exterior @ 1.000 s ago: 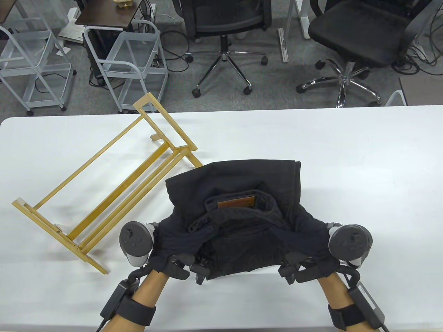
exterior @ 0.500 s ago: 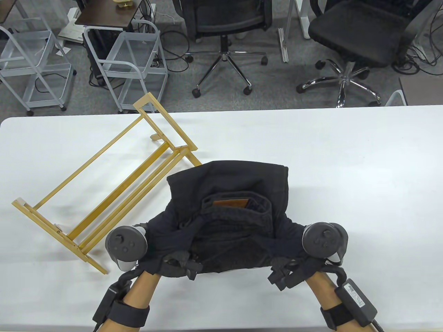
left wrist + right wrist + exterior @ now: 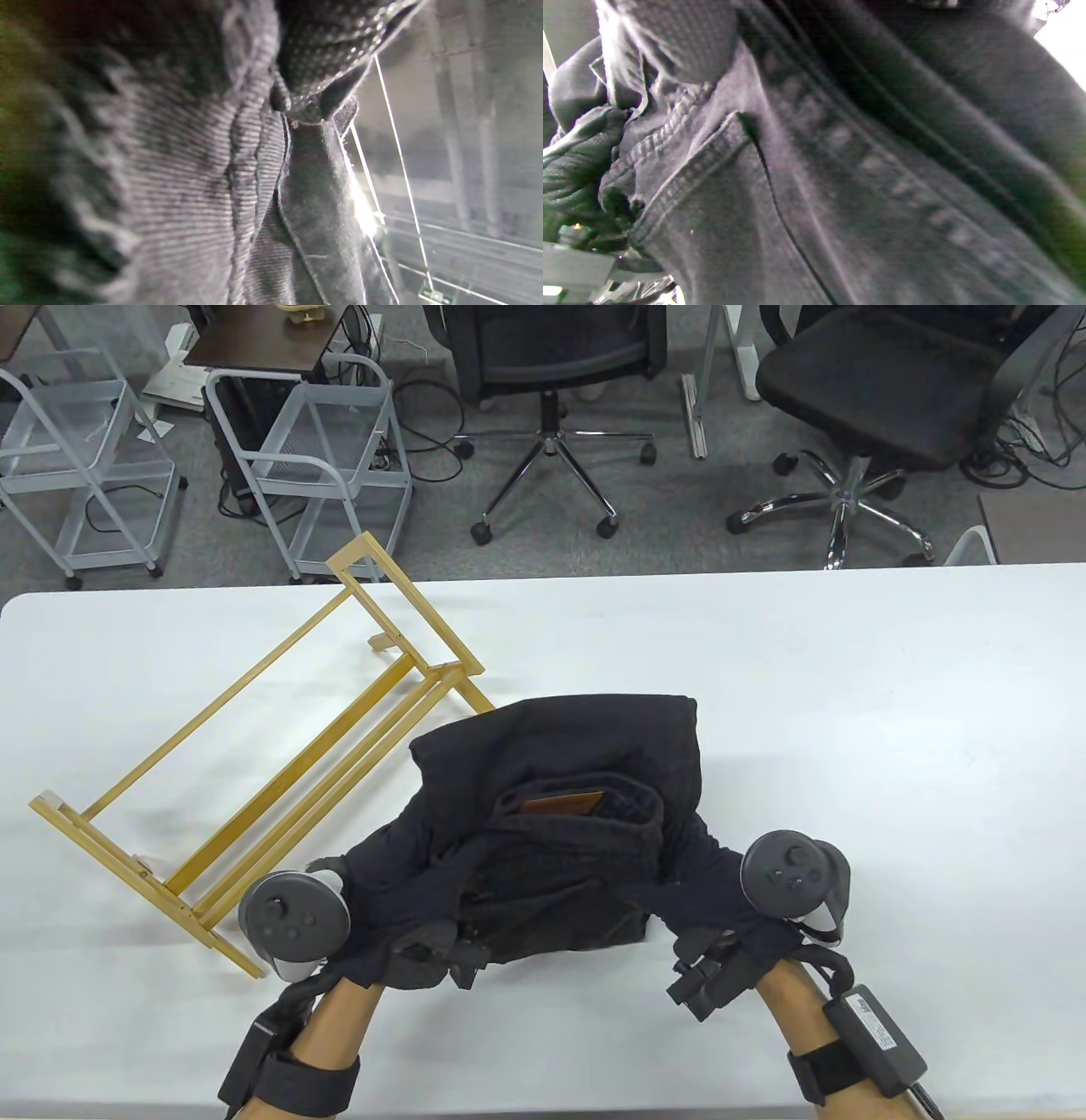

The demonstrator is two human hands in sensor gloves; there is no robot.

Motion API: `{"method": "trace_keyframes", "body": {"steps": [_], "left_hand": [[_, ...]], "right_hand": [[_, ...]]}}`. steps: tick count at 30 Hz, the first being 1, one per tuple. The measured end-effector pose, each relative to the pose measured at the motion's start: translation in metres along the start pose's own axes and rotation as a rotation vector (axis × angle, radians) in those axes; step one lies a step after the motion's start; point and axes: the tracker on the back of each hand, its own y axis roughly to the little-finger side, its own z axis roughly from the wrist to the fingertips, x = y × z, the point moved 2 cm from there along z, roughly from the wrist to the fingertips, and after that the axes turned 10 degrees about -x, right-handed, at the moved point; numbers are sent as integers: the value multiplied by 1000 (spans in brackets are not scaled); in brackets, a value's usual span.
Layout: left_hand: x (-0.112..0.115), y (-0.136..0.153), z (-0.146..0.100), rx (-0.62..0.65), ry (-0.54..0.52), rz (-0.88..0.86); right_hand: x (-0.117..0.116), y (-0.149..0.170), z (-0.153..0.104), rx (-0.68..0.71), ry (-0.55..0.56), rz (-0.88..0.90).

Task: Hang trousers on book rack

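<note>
Since a second ago, we see in the table view that both hands have carried the trousers (image 3: 560,806) leftward toward the book rack (image 3: 254,763), the left hand (image 3: 382,925) and right hand (image 3: 747,916) each gripping a side of the bundle, which hangs just right of the rack, its far edge over the rack's right foot. Our left wrist view shows dotted glove fingers (image 3: 322,55) pinching ribbed dark cloth. Our right wrist view shows gloved fingers (image 3: 670,38) closed on denim beside a seam.
</note>
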Motion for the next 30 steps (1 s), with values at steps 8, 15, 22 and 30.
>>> {"method": "trace_keyframes", "body": {"steps": [8, 15, 22, 30], "left_hand": [[-34, -11, 15, -41, -150, 64], [-72, -23, 39, -60, -281, 82], [-106, -24, 63, -81, -364, 165], [-133, -8, 87, -157, -445, 220]], "right_hand": [[2, 2, -1, -6, -17, -36], [9, 7, 1, -26, 2, -29], [11, 10, 3, -39, -1, -28], [15, 14, 3, -57, -10, -29]]}}
